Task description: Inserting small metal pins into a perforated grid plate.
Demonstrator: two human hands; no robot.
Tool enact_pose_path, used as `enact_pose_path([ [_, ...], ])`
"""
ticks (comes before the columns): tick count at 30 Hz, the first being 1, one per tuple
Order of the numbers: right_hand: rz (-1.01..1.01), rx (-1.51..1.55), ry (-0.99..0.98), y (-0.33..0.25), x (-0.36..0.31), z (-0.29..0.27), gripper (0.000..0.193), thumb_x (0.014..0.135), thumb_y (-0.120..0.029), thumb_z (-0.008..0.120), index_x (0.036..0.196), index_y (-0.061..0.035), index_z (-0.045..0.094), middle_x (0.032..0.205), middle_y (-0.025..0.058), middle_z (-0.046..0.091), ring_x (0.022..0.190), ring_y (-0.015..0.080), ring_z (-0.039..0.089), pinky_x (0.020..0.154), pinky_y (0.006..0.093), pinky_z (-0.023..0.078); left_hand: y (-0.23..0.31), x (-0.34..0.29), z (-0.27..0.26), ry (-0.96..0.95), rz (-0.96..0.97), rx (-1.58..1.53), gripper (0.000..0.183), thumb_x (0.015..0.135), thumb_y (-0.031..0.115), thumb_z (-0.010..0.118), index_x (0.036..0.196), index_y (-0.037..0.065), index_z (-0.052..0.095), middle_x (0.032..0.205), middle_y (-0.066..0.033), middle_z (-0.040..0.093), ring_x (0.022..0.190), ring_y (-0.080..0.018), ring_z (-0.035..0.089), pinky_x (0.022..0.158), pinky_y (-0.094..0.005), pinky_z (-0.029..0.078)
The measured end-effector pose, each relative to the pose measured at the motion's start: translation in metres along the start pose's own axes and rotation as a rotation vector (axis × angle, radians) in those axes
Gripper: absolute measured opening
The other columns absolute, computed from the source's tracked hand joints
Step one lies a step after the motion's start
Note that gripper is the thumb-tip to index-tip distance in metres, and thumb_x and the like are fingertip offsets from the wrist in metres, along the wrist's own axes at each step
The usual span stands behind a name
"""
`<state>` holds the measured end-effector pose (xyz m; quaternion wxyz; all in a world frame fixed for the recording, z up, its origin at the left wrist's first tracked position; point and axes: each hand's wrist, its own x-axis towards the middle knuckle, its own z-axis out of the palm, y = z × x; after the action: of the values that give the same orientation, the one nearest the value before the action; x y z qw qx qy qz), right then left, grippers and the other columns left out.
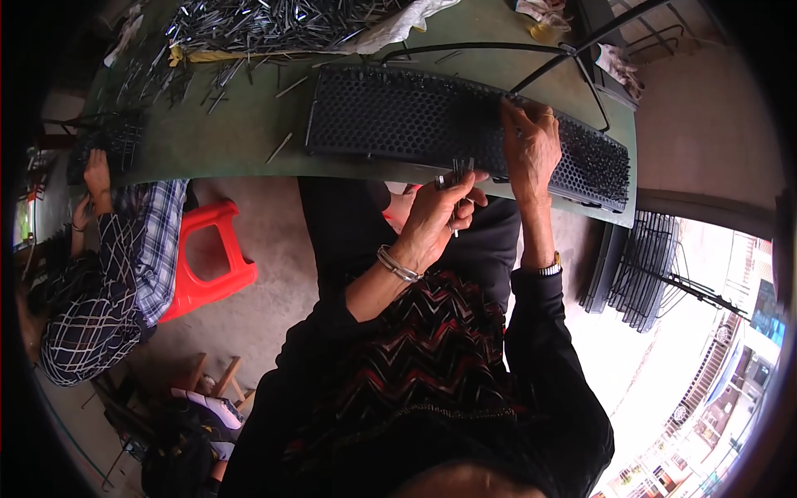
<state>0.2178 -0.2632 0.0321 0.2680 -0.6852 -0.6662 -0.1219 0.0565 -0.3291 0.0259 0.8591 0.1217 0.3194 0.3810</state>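
Note:
A long black perforated tray with rows of round holes lies along the near edge of the green table. Many holes at its right end have small dark rods standing in them. My left hand is closed round several short metal rods, just in front of the tray's near edge. My right hand reaches over the tray, fingertips pinched together and pointing down at the holes. Whatever those fingertips hold is hidden.
A big heap of loose metal rods lies on sacking at the far left, with strays scattered nearby. A black metal frame stands behind the tray. A person works at left, near a red stool. Black racks stand at right.

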Motion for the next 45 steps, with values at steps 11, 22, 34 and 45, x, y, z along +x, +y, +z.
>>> enact_pose_path([
  [11,0.167,0.772,-0.734,-0.011,-0.019,-0.055,0.014,0.086,-0.009,0.06,0.097,-0.0015,0.064,0.087,0.0056,0.06,0.078,0.0121,0.057,0.07,0.0251,0.045,-0.001,0.0,-0.001,-0.014,0.015,0.125,0.024,0.094,0.025,0.058,0.096,0.001,0.062,0.079,-0.0092,0.065,0.051,-0.004,0.037,0.042,-0.0189,0.027],
  [22,0.232,0.449,0.083,0.003,-0.003,-0.023,0.006,0.087,-0.007,0.058,0.092,-0.0034,0.059,0.074,0.0096,0.062,0.063,0.0159,0.059,0.06,0.0299,0.047,0.002,0.01,0.004,-0.047,-0.062,0.106,0.033,0.095,0.041,0.052,0.097,0.008,0.053,0.07,-0.005,0.06,0.054,-0.0085,0.046,0.045,-0.0233,0.033],
  [34,0.023,0.123,0.054,0.001,-0.007,-0.005,0.017,0.084,-0.014,0.064,0.1,-0.0071,0.067,0.088,0.0091,0.058,0.076,0.0212,0.062,0.064,0.0314,0.048,0.004,0.005,0.004,0.074,-0.067,0.057,0.025,0.093,0.026,0.06,0.102,0.003,0.062,0.063,0.0049,0.043,0.05,-0.0029,0.034,0.044,-0.0194,0.026],
  [45,-0.425,0.533,-0.529,0.019,-0.018,-0.037,0.017,0.085,-0.011,0.063,0.093,0.0045,0.063,0.086,0.0075,0.062,0.075,0.0141,0.063,0.068,0.0258,0.05,0.003,0.004,0.004,-0.044,-0.074,0.107,0.03,0.093,0.028,0.059,0.105,0.0,0.062,0.064,0.0054,0.042,0.05,-0.0018,0.029,0.045,-0.0195,0.022],
])
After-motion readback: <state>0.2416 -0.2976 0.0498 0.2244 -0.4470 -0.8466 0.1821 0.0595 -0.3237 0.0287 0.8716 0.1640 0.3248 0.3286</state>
